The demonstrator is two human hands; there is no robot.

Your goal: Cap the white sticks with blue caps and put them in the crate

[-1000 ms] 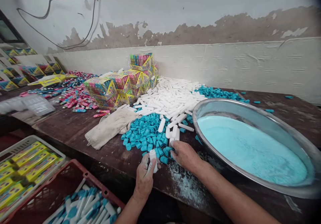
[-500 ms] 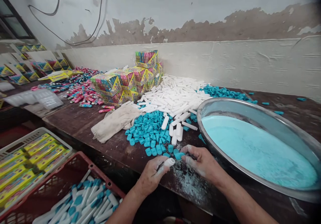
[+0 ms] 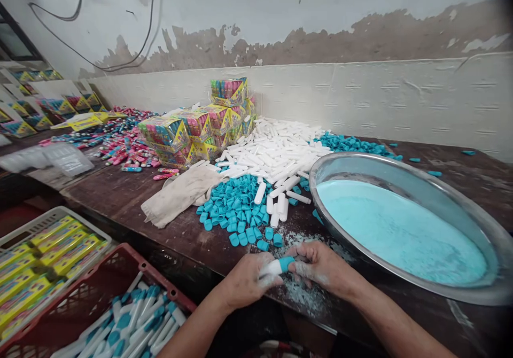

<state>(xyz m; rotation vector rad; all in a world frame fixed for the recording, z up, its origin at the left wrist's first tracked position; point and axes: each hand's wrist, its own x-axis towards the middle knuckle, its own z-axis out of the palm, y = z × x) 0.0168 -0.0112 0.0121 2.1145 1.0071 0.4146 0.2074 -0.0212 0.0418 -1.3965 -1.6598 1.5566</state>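
My left hand point(image 3: 250, 279) is closed round a small white plastic tube point(image 3: 271, 268), which tilts up to the right. On the tube's upper end sits a blue cap point(image 3: 286, 264), pinched by the fingers of my right hand point(image 3: 316, 264). Both hands meet over the table's front edge, with powder on the fingers. Just beyond them lies a heap of loose blue caps point(image 3: 236, 208). Behind that spreads a big pile of white tubes point(image 3: 276, 147). A metal basin point(image 3: 395, 161) of light blue powder point(image 3: 396, 230) stands right of my right hand.
A red crate point(image 3: 132, 254) of capped tubes point(image 3: 132, 320) is at the lower left, beside a pale basket point(image 3: 94, 228) of yellow packs. A cloth point(image 3: 176, 197), stacked display boxes point(image 3: 192, 128) and pink and blue pens point(image 3: 128, 147) lie further along the table point(image 3: 120, 197).
My right hand has brought the blue cap from beside the heap to the white tube's open end. My left hand has moved slightly right, and the view has shifted a little.
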